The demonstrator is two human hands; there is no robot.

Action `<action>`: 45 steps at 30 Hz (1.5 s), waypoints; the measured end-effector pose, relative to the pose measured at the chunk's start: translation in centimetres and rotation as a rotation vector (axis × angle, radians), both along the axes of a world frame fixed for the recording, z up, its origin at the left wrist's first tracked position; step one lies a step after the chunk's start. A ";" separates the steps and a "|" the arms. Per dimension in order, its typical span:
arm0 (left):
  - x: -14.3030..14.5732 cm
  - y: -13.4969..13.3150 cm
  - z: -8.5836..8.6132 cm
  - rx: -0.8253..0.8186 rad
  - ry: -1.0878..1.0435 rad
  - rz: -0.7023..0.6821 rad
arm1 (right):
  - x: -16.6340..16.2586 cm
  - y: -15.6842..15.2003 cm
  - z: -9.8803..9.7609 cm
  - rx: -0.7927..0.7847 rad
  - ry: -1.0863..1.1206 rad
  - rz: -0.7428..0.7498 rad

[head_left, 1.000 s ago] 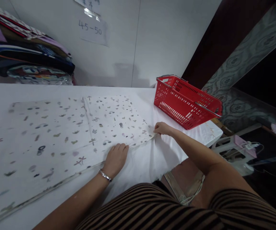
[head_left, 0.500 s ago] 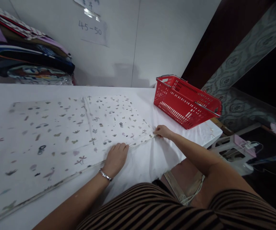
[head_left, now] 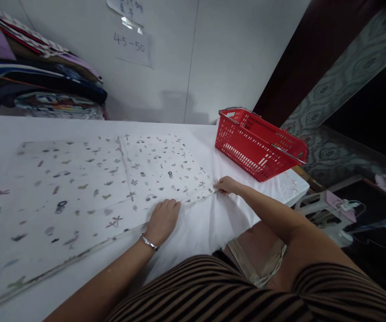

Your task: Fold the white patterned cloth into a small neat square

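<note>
A white cloth (head_left: 92,179) printed with small palm trees, birds and rainbows lies spread on the table, folded in layers along its near edge. My right hand (head_left: 226,185) pinches its near right corner between thumb and fingers. Further left on that same edge rests my left hand (head_left: 164,219), back upward, its fingers together and curled down on the cloth; its thumb is hidden. A silver bracelet (head_left: 149,242) circles the left wrist. One crease or seam crosses the cloth near its middle.
A red plastic basket (head_left: 260,145) with metal handles stands on the white-covered table (head_left: 201,134) at the right. Folded fabrics (head_left: 41,67) are stacked at the back left. A paper marked 45-50 (head_left: 132,47) hangs on the wall. A pale stool (head_left: 323,208) stands beyond the right end.
The view has shifted very slightly. Both hands keep their places on the cloth's near edge, and the cloth lies as before.
</note>
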State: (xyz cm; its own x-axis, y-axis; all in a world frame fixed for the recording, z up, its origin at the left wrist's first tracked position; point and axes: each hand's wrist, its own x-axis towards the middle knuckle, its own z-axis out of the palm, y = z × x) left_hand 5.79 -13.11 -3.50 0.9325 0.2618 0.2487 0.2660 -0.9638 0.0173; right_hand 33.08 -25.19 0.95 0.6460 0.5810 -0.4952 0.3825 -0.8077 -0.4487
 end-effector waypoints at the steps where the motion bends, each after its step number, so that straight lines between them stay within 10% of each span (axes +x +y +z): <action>1: 0.0 0.0 0.0 0.000 -0.004 0.000 | 0.0 0.0 0.0 -0.013 -0.011 0.003; 18: 0.0 0.2 0.5 -0.038 0.006 0.023 | -1.3 0.3 0.2 0.099 0.010 -0.065; 31: 0.2 1.3 2.1 -0.225 0.060 0.090 | 0.2 1.5 3.9 0.173 0.031 0.064; 45: 4.8 -0.9 2.4 0.125 0.012 -0.048 | 0.8 2.2 5.1 0.191 0.139 -0.026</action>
State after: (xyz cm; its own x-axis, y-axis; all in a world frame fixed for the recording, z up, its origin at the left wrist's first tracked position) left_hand 10.58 -13.97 -1.08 0.9462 0.1848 0.2657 0.2193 -0.9698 -0.1065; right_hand 33.88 -22.95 6.07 0.5953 0.6564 -0.4635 0.2862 -0.7122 -0.6410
